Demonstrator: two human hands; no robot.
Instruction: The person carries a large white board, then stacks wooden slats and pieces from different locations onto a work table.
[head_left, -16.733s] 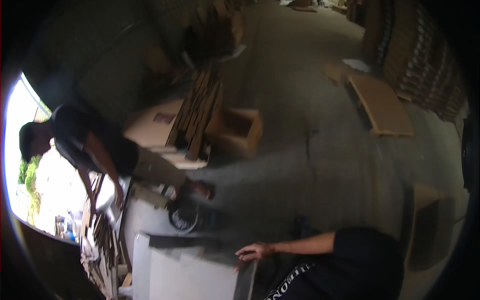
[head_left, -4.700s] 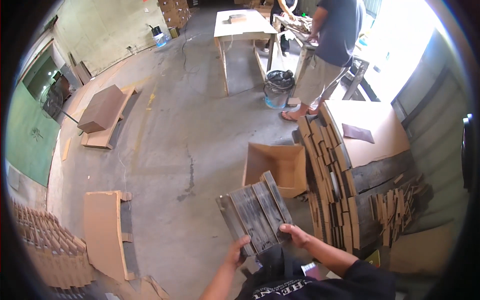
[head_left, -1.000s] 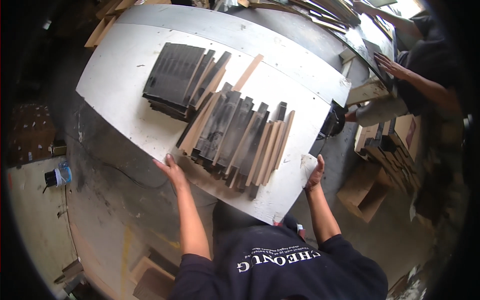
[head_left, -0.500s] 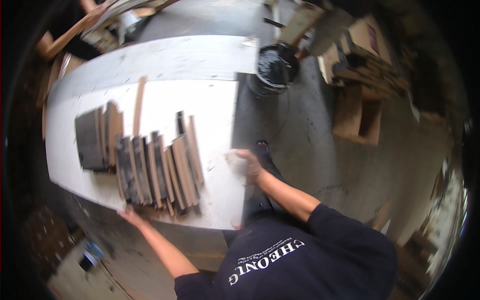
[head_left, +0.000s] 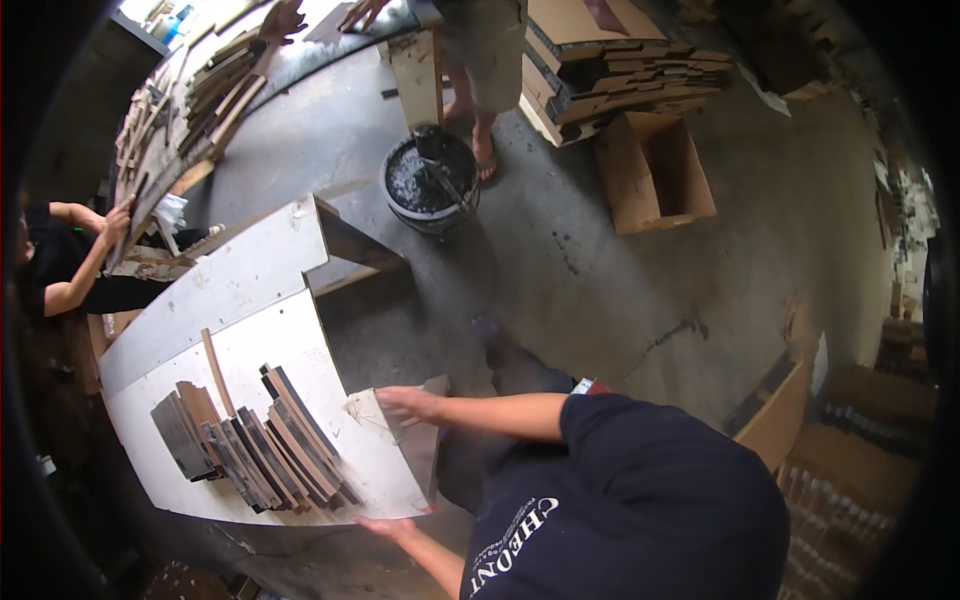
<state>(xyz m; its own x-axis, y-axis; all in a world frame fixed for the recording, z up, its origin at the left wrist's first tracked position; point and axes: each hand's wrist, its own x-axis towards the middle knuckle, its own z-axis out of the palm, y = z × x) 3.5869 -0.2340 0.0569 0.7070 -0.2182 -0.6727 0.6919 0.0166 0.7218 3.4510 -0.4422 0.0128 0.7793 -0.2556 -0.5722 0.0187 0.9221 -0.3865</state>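
A white table (head_left: 310,350) lies in front of me at the left, its near edges chipped. My right hand (head_left: 412,404) grips its right edge, fingers over a worn beige patch (head_left: 366,408). At the near edge my left hand (head_left: 388,527) lies palm up, fingers hooked under the rim. Wooden strips (head_left: 280,450), several brown and several dark grey, stand packed side by side on the table, close to my left hand. One longer strip (head_left: 218,372) sticks out toward the far side. At the left end of the row are dark flat pieces (head_left: 180,435).
Beyond the table stands a black bucket (head_left: 430,185) of dark liquid. A co-worker (head_left: 60,260) at far left handles strips at another bench (head_left: 200,110); another person's legs (head_left: 482,130) are behind the bucket. An open cardboard box (head_left: 655,175) and stacked boards (head_left: 610,75) are at right.
My view has turned, so the table sits lower and further left, and the bucket has moved left and down in the picture. Both hands remain at the table's edges; the strips stay in their row.
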